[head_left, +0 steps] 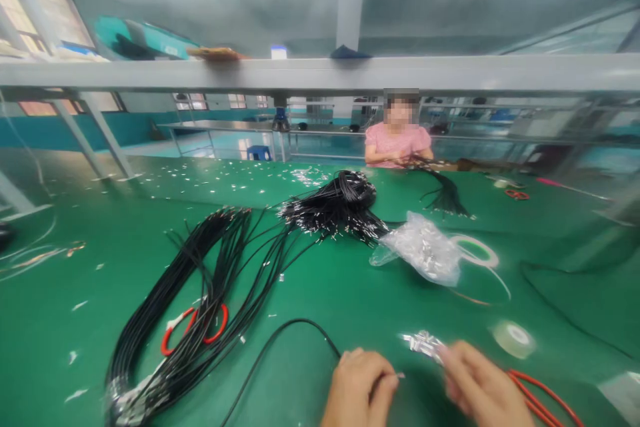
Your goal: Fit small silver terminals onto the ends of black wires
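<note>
My left hand (pixel 360 390) is at the bottom middle of the green table (pixel 75 267), fingers pinched on the end of a single black wire (pixel 280 337) that loops away to the left. My right hand (pixel 483 387), blurred, is just beside it and holds a small strip of silver metal terminals (pixel 424 343) between the fingertips. The two hands nearly touch. A large bundle of black wires (pixel 200 293) lies to the left, with red-handled scissors (pixel 193 330) under it.
A clear bag of metal terminals (pixel 425 250) and a tape roll (pixel 477 250) lie ahead on the right, another tape roll (pixel 515 337) nearer. Red cord (pixel 543 400) sits by my right hand. Across the table a person in pink (pixel 397 143) handles black wires (pixel 445 193).
</note>
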`<control>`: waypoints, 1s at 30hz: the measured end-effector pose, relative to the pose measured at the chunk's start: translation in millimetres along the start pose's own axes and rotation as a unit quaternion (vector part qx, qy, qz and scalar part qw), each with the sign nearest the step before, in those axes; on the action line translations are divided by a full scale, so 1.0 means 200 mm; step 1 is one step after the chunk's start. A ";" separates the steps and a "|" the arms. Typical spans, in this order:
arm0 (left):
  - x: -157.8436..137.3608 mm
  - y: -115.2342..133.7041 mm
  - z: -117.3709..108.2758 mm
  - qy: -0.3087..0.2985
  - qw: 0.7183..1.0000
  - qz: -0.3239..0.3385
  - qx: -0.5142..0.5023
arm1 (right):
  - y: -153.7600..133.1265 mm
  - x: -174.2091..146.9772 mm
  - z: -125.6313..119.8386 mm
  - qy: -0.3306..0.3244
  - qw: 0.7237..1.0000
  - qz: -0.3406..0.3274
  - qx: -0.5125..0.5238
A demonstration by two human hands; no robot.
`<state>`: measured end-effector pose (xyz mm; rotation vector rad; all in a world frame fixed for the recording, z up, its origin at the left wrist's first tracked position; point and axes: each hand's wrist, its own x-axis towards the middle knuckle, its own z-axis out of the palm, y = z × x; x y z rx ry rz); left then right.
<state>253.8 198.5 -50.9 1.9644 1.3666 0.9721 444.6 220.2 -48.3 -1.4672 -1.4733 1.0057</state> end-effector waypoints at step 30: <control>0.05 -0.01 -0.07 0.001 0.921 -0.159 -0.356 | -0.04 -0.03 0.14 -0.066 0.987 -0.026 0.147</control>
